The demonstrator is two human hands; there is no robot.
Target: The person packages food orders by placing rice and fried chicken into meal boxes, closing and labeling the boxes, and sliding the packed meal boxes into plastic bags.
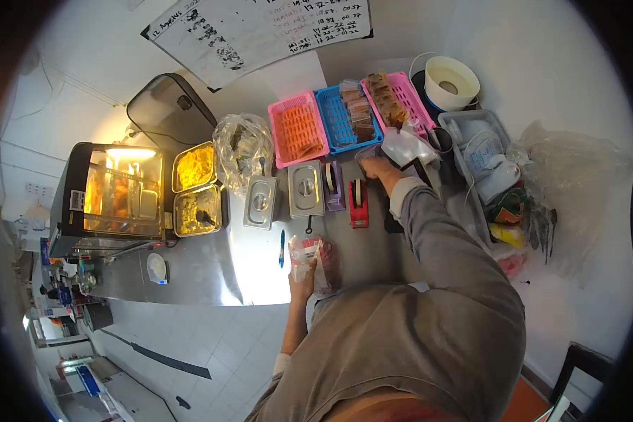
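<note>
My left hand (302, 281) is closed on a clear plastic bag with red contents (320, 264) at the front edge of the steel table. Farther forward and to the right, my right hand (375, 167) reaches to a spot just below the blue basket (337, 119). Its fingers are partly hidden, and what they touch is too small to make out. A red tape dispenser (359, 211) and a purple one (335, 186) stand to the left of my right forearm. A blue pen (282, 248) lies left of the bag.
Lidded steel containers (261, 204) stand left of the dispensers. Pink baskets (299, 133) flank the blue one. Two trays of yellow food (193, 167) sit beside a lit glass warmer (123, 190). A grey bin (471, 126) and white bucket (451, 83) are at the right.
</note>
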